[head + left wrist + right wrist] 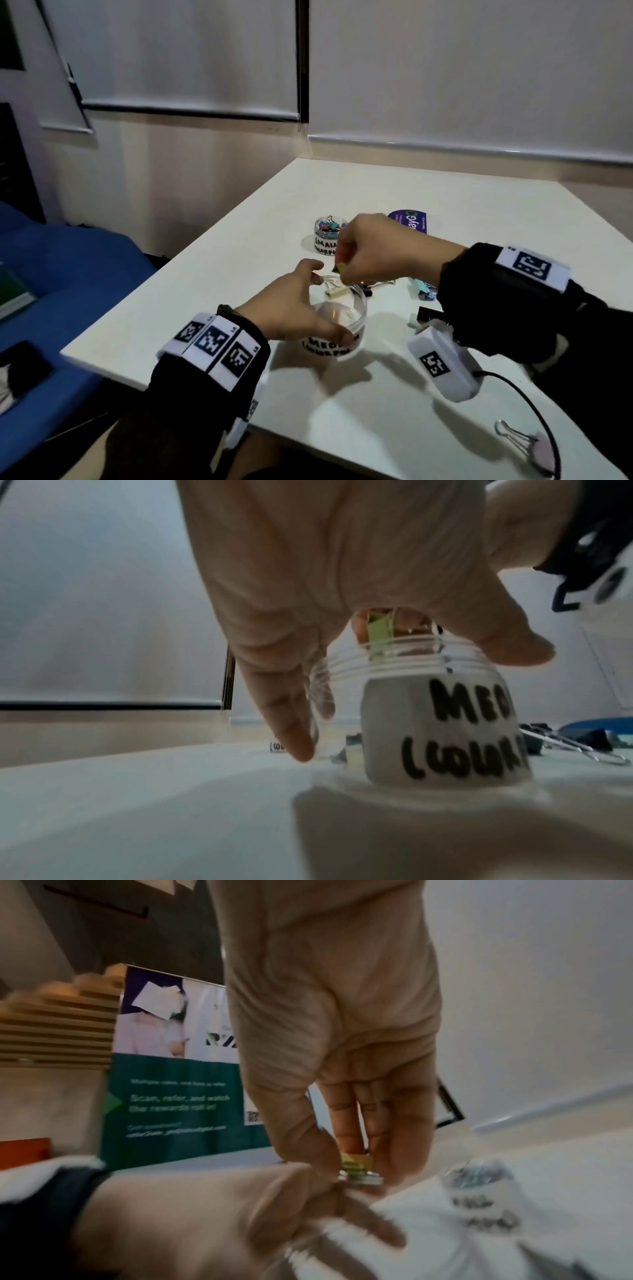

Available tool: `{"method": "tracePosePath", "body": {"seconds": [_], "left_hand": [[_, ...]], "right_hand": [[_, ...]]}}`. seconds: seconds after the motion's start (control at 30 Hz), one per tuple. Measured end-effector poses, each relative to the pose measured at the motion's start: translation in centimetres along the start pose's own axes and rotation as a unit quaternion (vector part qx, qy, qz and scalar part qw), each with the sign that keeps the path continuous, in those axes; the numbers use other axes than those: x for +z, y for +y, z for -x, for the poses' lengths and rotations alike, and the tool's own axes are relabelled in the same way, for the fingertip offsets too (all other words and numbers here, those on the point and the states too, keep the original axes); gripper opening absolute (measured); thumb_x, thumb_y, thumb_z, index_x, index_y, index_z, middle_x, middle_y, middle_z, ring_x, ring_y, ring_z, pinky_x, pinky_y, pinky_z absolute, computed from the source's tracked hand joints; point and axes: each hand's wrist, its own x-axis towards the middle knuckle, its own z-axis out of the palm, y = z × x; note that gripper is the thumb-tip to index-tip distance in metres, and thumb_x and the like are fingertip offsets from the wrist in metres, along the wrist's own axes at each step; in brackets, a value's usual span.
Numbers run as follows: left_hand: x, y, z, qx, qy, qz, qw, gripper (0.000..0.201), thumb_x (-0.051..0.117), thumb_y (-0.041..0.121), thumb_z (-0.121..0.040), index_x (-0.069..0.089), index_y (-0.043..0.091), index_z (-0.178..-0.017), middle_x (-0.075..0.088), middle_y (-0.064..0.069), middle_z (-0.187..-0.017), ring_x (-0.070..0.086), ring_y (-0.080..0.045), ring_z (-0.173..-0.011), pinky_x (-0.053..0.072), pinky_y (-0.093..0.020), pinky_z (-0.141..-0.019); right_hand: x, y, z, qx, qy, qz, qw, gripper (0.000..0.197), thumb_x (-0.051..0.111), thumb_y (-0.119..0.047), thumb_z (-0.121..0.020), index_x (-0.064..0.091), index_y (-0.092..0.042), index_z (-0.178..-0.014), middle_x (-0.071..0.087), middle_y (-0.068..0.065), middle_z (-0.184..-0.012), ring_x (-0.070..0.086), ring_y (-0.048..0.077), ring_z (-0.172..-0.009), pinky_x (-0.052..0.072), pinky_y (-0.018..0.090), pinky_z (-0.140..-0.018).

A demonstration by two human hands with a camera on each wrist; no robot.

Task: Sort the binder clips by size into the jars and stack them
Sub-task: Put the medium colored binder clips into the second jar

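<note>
**Binder clips going into two labelled jars**

Binder clips lay in several places on the white table [445, 212]. One yellow-green clip [341, 268] was pinched between the thumb and fingers of the right hand [373, 250], just above the mouth of the medium jar [346, 322] at the centre of the head view. One pale clip [337, 292] already lay inside that jar. The left hand [294, 308] wrapped its curled fingers and thumb around the jar's clear wall, the thumb near the handwritten label. A second jar, the small jar [327, 236], stood further up the frame, filled with many small coloured clips too crowded to count. One pink clip [527, 445] lay at the lower right. Two or three more clips [424, 291], partly hidden by the right sleeve, lay right of the medium jar. One purple card [411, 221] lay beside the small jar.
</note>
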Motion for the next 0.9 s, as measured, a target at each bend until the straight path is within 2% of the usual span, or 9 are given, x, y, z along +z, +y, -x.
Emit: {"method": "tracePosePath", "body": {"seconds": [0.13,0.23,0.37,0.5,0.57,0.63,0.73,0.87,0.9], "left_hand": [[0.2,-0.4,0.3,0.006,0.013,0.010,1.000,0.104,0.094,0.044,-0.045,0.037,0.027,-0.131,0.053,0.015,-0.125,0.056,-0.005,-0.109,0.050,-0.029,-0.093],[-0.1,-0.5,0.6,0.001,0.001,0.025,1.000,0.103,0.093,0.040,-0.048,0.036,0.028,-0.133,0.050,0.015,-0.127,0.053,-0.008,-0.112,0.048,-0.029,-0.095],[-0.3,-0.4,0.6,0.007,-0.021,0.013,1.000,0.106,0.092,0.041,-0.054,0.032,0.030,-0.140,0.045,0.015,-0.134,0.050,-0.010,-0.119,0.045,-0.028,-0.097],[-0.8,-0.9,0.6,0.001,-0.065,0.023,0.998,0.104,0.092,0.040,-0.055,0.033,0.037,-0.140,0.041,0.016,-0.143,0.047,-0.010,-0.125,0.044,-0.030,-0.101],[-1.3,-1.1,0.5,0.001,-0.083,0.018,0.996,0.103,0.092,0.037,-0.057,0.032,0.037,-0.141,0.040,0.016,-0.140,0.047,-0.011,-0.124,0.044,-0.028,-0.098],[-1.8,-1.2,0.2,0.001,-0.097,0.011,0.995,0.102,0.091,0.034,-0.059,0.031,0.039,-0.142,0.042,0.014,-0.137,0.049,-0.011,-0.118,0.044,-0.024,-0.092],[-2.3,-1.3,-0.5,0.007,-0.140,0.013,0.990,0.107,0.090,0.035,-0.053,0.030,0.046,-0.141,0.039,0.013,-0.140,0.048,-0.012,-0.121,0.043,-0.029,-0.098],[-2.3,-1.4,-1.1,0.023,-0.178,0.024,0.983,0.110,0.085,0.041,-0.043,0.031,0.052,-0.138,0.041,0.017,-0.140,0.048,-0.009,-0.121,0.044,-0.035,-0.103],[-2.2,-1.4,-1.1,0.025,-0.179,0.033,0.983,0.108,0.086,0.038,-0.045,0.031,0.053,-0.137,0.042,0.017,-0.138,0.048,-0.008,-0.121,0.045,-0.033,-0.102]], "right_hand": [[3.9,-2.2,-0.6,-0.065,-0.018,0.077,0.995,0.005,0.069,-0.016,-0.071,0.065,-0.014,-0.073,0.062,0.000,-0.064,0.057,0.018,-0.061,0.040,0.023,-0.047],[3.6,-0.8,-1.3,-0.038,0.016,0.030,0.999,0.020,0.080,-0.025,-0.069,0.069,-0.014,-0.081,0.065,-0.001,-0.073,0.060,0.016,-0.070,0.047,0.026,-0.057],[1.7,2.1,-2.7,-0.007,0.076,-0.018,0.997,0.014,0.075,-0.021,-0.078,0.070,-0.014,-0.090,0.055,-0.007,-0.074,0.053,0.014,-0.076,0.038,0.024,-0.056],[3.2,4.2,-4.1,-0.039,-0.097,0.044,0.994,0.037,0.069,-0.016,-0.082,0.065,-0.028,-0.116,0.061,-0.004,-0.102,0.054,0.011,-0.085,0.040,0.017,-0.062],[4.2,4.5,-4.5,-0.062,-0.140,0.065,0.986,0.039,0.067,-0.019,-0.083,0.063,-0.031,-0.120,0.059,-0.007,-0.101,0.055,0.013,-0.086,0.041,0.021,-0.068],[4.9,4.4,-4.9,-0.093,-0.141,0.090,0.981,0.030,0.065,-0.026,-0.086,0.065,-0.026,-0.115,0.058,-0.007,-0.089,0.055,0.014,-0.082,0.040,0.024,-0.068],[5.4,4.3,-5.1,-0.116,-0.134,0.077,0.981,0.019,0.062,-0.021,-0.087,0.067,-0.019,-0.105,0.053,-0.012,-0.073,0.052,0.014,-0.076,0.037,0.024,-0.068],[5.4,5.1,-5.0,-0.128,-0.117,0.056,0.983,0.016,0.062,-0.019,-0.084,0.057,-0.032,-0.077,0.054,-0.013,-0.069,0.050,0.005,-0.065,0.037,0.025,-0.063],[5.2,5.5,-5.0,-0.119,-0.101,0.042,0.987,0.016,0.063,-0.021,-0.085,0.056,-0.033,-0.077,0.054,-0.012,-0.071,0.048,0.001,-0.063,0.036,0.023,-0.060]]}}
